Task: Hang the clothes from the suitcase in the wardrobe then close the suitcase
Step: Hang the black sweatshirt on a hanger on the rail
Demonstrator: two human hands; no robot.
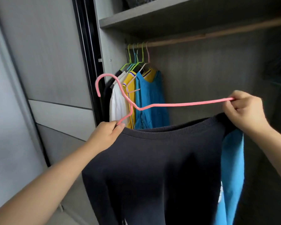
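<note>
Step in hand: fit the pink hanger (169,105) into the dark sweater (152,168) before hooking it on the wardrobe rail (217,34).

My left hand (109,132), at centre left of the frame, pinches the left end of the hanger together with the sweater's shoulder. My right hand (245,109), at centre right, has its fingers (234,96) curled round the hanger's right tip and the opposite shoulder of the garment. Neither hand is free.

To do this well, I judge that each hanger arm should pass inside the neckline, one shoulder at a time, with the ribbed collar kept taut so it does not slip off. The hook sits at upper left, tilted, and should be turned upright before lifting.

The sweater is dark navy or black, with a ribbed round collar, and hangs flat in the lower centre of the frame. A blue cloth (232,168) hangs just behind its right edge. Hung garments (141,98) occupy the rail's left end.
</note>
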